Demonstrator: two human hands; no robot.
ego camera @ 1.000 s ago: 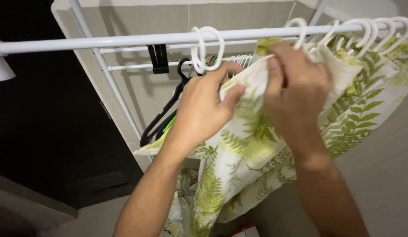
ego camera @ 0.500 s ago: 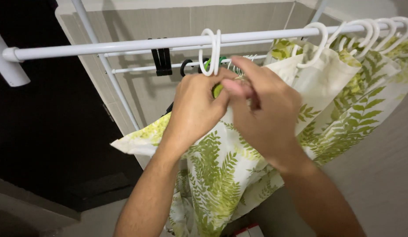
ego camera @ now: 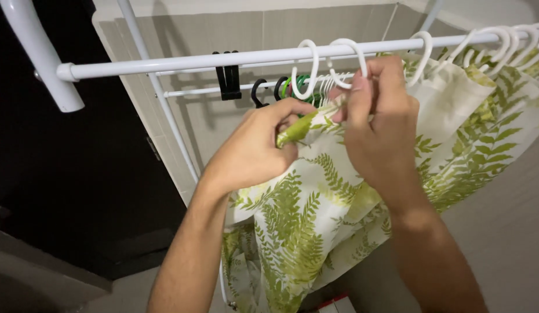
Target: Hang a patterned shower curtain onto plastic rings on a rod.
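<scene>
The curtain's top edge has been lifted closer to the rail since half a second ago, and a second white ring has been brought alongside the first. The fern-print shower curtain, white with green leaves, is gathered just under the white rail, its top hem bunched between both hands, the rest hanging down in folds towards the floor. The hem is pinched by the left hand, fingers curled shut around a folded green corner of cloth. The right hand is raised higher, its grip clenched on the upper hem, thumb and forefinger pressed together right at the lower end of a white curtain ring. Whether the ring is already through the cloth cannot be told; the spot is hidden by the fingers. Just to its left a second white ring is hooked over the rail, hanging free. Further right, more white rings are seen along the rail, with the curtain already carried by them. Behind, a thinner white bar is crossed by a black clip, and black and green hangers are crowded on it. Beige wall tiles are seen behind the rails, and a dark opening lies to the left.
</scene>
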